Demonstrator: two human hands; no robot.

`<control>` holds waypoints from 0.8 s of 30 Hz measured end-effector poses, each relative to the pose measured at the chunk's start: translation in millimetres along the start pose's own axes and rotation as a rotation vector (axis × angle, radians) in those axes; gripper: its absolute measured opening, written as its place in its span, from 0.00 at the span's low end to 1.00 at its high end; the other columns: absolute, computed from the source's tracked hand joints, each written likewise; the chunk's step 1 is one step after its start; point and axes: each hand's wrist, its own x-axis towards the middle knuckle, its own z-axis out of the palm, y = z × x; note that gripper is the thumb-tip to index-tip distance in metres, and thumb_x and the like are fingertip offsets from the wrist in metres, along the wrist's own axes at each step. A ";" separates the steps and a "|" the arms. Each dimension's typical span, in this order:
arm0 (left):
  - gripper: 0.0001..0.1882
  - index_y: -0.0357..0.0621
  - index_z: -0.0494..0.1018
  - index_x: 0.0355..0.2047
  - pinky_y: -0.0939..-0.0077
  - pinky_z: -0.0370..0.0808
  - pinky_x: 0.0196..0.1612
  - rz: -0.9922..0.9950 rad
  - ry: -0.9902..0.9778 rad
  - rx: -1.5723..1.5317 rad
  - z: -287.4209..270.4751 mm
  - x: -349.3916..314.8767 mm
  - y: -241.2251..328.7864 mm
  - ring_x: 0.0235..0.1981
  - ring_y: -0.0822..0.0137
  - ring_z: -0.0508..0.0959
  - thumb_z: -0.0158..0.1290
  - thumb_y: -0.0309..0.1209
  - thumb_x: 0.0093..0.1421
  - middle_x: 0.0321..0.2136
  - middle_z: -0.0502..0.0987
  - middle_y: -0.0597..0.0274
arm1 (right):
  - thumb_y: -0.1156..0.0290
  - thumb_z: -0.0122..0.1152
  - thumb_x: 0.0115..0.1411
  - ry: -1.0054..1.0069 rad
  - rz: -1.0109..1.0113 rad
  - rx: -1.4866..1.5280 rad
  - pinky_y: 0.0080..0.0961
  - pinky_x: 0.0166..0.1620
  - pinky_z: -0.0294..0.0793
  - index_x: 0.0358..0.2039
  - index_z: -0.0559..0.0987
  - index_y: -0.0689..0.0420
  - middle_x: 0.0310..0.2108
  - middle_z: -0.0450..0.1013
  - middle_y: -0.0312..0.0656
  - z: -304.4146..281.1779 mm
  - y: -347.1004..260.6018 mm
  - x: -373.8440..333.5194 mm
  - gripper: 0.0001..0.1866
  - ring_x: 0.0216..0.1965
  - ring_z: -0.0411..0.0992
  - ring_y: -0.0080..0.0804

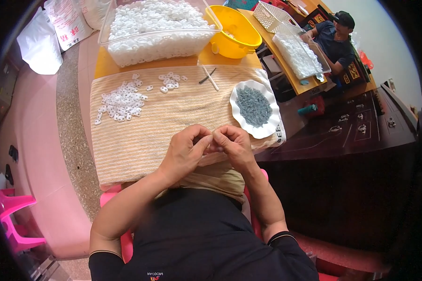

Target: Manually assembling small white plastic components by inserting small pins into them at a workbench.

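- While the hands meet near the cloth's near edge, the relation that seems to matter most is dish to right hand: white scalloped dish (254, 133) with grey heap (254, 105) sits at 1 o'clock from right hand (237, 146), near it; right hand clearly closer than left.
- Dish long axis: roughly 11 to 5 o'clock; single grey bits too fine to read an axis.
- Left hand (185, 152): thumb and forefinger drawn together in a pinch, fingertips pointing to about 2 o'clock.
- Right hand: same pinch, tips pointing to about 10, against the left's. Whatever sits between the tips is hidden; can't tell what, or if anything.
- Loose pile of white two-hole pieces (123, 100): 10 o'clock from left hand, well apart, left hand nearer; pieces lie at mixed angles.
- Smaller white cluster (172, 82): almost 12 o'clock from left hand.
- White stick (213, 82), axis 11 to 5, crosses dark stick (203, 81); both at 12 from fingertips.
- All on striped cloth (140, 150); clear bin (159, 36) at 11, yellow tub (237, 23) at 12 from fingertips, beyond cloth.
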 end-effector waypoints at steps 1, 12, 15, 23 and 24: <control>0.07 0.35 0.72 0.34 0.84 0.71 0.29 -0.001 -0.008 -0.002 -0.2 0.0 -0.3 0.27 0.80 0.72 0.52 0.28 0.62 0.25 0.74 0.68 | 0.69 0.56 0.64 -0.002 -0.001 0.008 0.18 0.34 0.77 0.34 0.76 0.64 0.26 0.74 0.38 -0.2 0.6 0.3 0.10 0.28 0.75 0.23; 0.07 0.33 0.73 0.31 0.79 0.73 0.29 -0.029 0.006 -0.047 -0.8 1.8 4.1 0.26 0.74 0.76 0.53 0.27 0.61 0.23 0.77 0.59 | 0.72 0.55 0.63 -0.016 -0.036 0.052 0.18 0.36 0.77 0.36 0.75 0.65 0.29 0.75 0.38 0.5 3.4 0.1 0.08 0.29 0.75 0.22; 0.07 0.33 0.73 0.31 0.78 0.73 0.29 -0.025 0.009 -0.022 -1.6 1.9 5.3 0.26 0.73 0.77 0.53 0.27 0.60 0.23 0.77 0.58 | 0.72 0.55 0.63 0.002 -0.032 0.056 0.18 0.36 0.78 0.36 0.75 0.65 0.28 0.74 0.38 2.1 2.1 -1.1 0.08 0.29 0.75 0.22; 0.06 0.34 0.75 0.33 0.77 0.72 0.32 0.192 0.024 0.232 -5.2 2.7 3.4 0.27 0.73 0.75 0.54 0.26 0.60 0.26 0.76 0.58 | 0.73 0.55 0.63 -0.013 -0.049 0.090 0.19 0.36 0.78 0.36 0.75 0.65 0.29 0.75 0.39 0.6 7.6 -0.3 0.07 0.29 0.75 0.22; 0.06 0.34 0.74 0.33 0.78 0.72 0.32 0.200 0.022 0.253 -5.8 2.8 3.6 0.28 0.72 0.75 0.54 0.26 0.60 0.26 0.76 0.58 | 0.73 0.55 0.63 -0.013 -0.048 0.090 0.19 0.36 0.78 0.36 0.75 0.65 0.29 0.75 0.39 0.4 8.9 0.0 0.07 0.29 0.75 0.22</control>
